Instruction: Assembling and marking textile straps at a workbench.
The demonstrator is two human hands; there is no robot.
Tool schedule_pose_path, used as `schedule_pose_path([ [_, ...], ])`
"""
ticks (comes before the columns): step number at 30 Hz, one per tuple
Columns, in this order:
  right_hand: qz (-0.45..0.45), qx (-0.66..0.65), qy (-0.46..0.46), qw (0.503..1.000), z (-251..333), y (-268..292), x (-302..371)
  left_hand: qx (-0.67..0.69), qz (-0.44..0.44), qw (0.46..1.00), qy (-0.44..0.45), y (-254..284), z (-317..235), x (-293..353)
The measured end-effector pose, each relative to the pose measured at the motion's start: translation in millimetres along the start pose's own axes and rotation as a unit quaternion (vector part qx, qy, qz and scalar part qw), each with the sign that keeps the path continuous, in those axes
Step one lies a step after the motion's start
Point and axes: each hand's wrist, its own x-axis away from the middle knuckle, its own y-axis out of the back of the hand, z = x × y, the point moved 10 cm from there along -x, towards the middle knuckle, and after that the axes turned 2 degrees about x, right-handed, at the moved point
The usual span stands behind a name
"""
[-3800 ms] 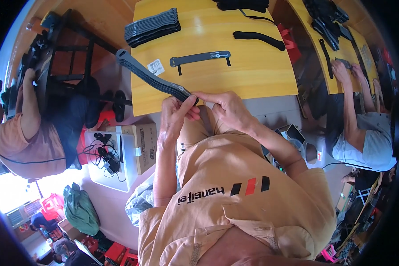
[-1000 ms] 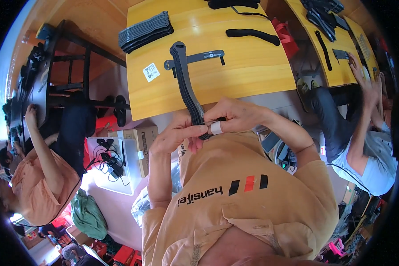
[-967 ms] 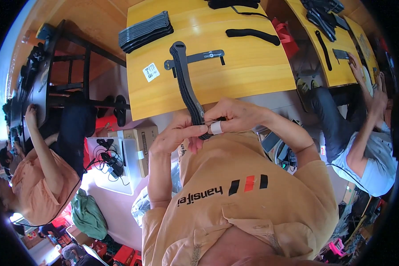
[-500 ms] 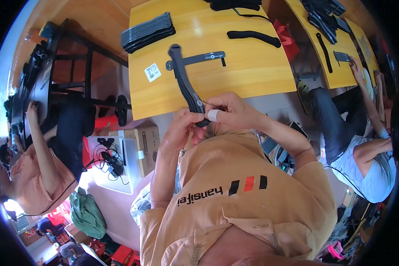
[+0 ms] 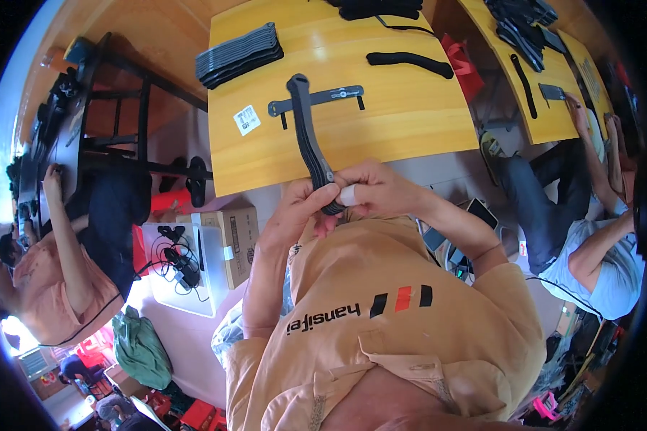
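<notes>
A bundle of long dark grey straps (image 5: 308, 133), layered one on another, slants from over the yellow table (image 5: 410, 108) down toward my body. My left hand (image 5: 298, 207) is closed round its near end, thumb on top. My right hand (image 5: 384, 185), with a white wrap (image 5: 348, 195) on one finger, is pinched against the same end; its fingertips are partly hidden there. Beyond the bundle a single flat grey strap (image 5: 338, 93) lies crosswise on the table, with two short black tabs sticking out from its near edge.
A stack of grey straps (image 5: 241, 54) lies at the table's far left, near a white printed label (image 5: 246, 121). A black curved strip (image 5: 410, 62) and a black pile (image 5: 381, 8) lie farther right. Below left stand a bin of cables (image 5: 183, 269) and a cardboard box (image 5: 239, 244). Co-workers sit on both sides.
The bundle's far end has swung slightly right, uncovering the left tab of the strap on the table. Both hands remain at the near end, the right fingers shifted a little.
</notes>
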Motion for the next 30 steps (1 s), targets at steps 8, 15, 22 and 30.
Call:
schedule_pose_path([
  [8,-0.014,-0.326,-0.085,0.942,-24.6,-5.8,3.4,0.112,0.076,0.99,-0.036,-18.1,-7.1,4.0],
  [15,-0.039,-0.29,-0.051,0.955,-19.6,-3.2,5.0,0.102,0.057,0.993,0.024,-5.7,11.5,5.4],
  [22,-0.175,0.132,0.098,0.971,8.7,19.2,6.8,0.053,-0.039,0.998,0.005,7.3,7.9,-2.9],
  [30,-0.148,-0.236,-0.023,0.96,-9.6,14.3,12.9,0.082,0.084,0.992,0.04,-15.0,13.4,10.0],
])
